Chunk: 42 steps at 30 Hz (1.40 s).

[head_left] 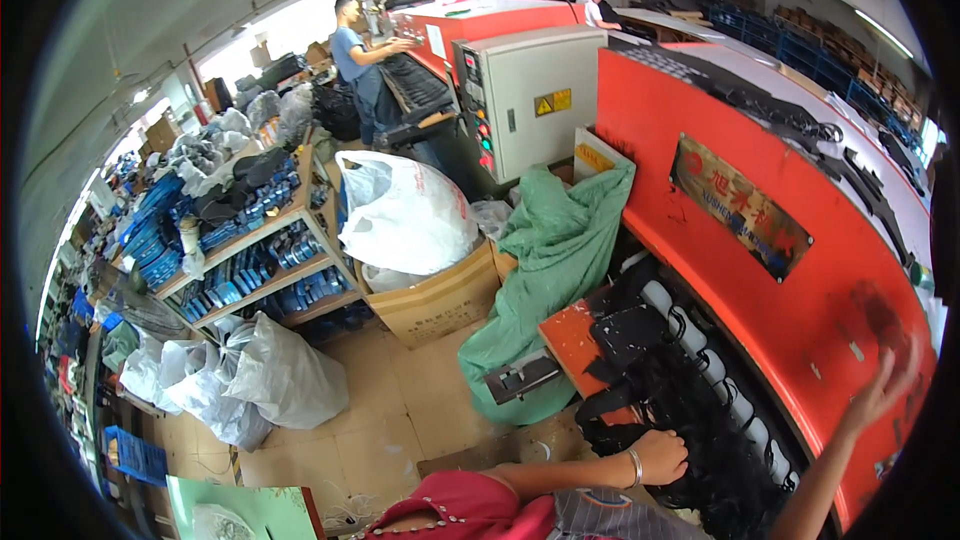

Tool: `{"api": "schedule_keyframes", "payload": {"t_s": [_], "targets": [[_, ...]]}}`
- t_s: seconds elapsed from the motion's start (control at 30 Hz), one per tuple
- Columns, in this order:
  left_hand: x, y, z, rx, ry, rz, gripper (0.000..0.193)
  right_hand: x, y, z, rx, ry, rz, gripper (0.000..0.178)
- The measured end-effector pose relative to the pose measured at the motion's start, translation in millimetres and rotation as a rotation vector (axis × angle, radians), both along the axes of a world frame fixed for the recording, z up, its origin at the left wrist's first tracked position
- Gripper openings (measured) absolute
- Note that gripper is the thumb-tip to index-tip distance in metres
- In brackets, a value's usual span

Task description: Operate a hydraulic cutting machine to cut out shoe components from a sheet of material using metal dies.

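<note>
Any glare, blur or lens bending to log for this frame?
Head view, glare: the far windows wash out to white. Head view, distortion: the red panel bows and the corners go black. Head view, blur: the right hand looks smeared, probably by motion. Head view, darkness: black strips by the left hand lose detail.

Left hand [662, 457] was curled over black strips [672, 395] | right hand [878, 395] was raised beside the red machine [720, 260], contact unclear | green sheet [560, 235] hung before a grey cabinet [535, 105] | white bag [405, 215] bulged from a cardboard box [435, 308] | co-worker [358, 60] stood farther back
</note>
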<state>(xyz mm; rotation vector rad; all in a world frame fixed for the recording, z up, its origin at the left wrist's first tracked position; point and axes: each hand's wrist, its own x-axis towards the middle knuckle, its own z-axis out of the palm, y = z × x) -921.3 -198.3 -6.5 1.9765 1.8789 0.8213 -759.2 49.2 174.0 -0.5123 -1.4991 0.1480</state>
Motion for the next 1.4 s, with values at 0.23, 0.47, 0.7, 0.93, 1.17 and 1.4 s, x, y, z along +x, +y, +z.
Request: {"api": "schedule_keyframes", "payload": {"t_s": [0.23, 0.47, 0.7, 0.93, 1.17, 1.4], "targets": [[-29, -54, 10, -0.285, -0.011, -0.152, 0.033, -130, -113, -7, 0.238, -0.825, 0.599, 0.036], [-116, -51, 32, 0.029, -0.396, -0.140, 0.021, -201, -123, -163, -0.182, -1.360, 0.327, 0.074], [-184, -27, -27, 0.225, -0.226, 0.176, 0.032, -231, -163, -158, -0.445, -1.644, 0.105, 0.069], [-181, -42, -56, 0.172, -0.152, 0.110, 0.039, -238, -156, -130, -0.689, -1.861, 0.292, 0.092], [-177, -45, -62, 0.306, -0.148, 0.090, 0.040, -240, -146, -115, -0.890, -1.925, 0.365, 0.090], [-187, -43, -45, 0.180, -0.276, 0.111, 0.036, -235, -157, -136, -0.587, -1.728, 0.260, 0.070]]}}
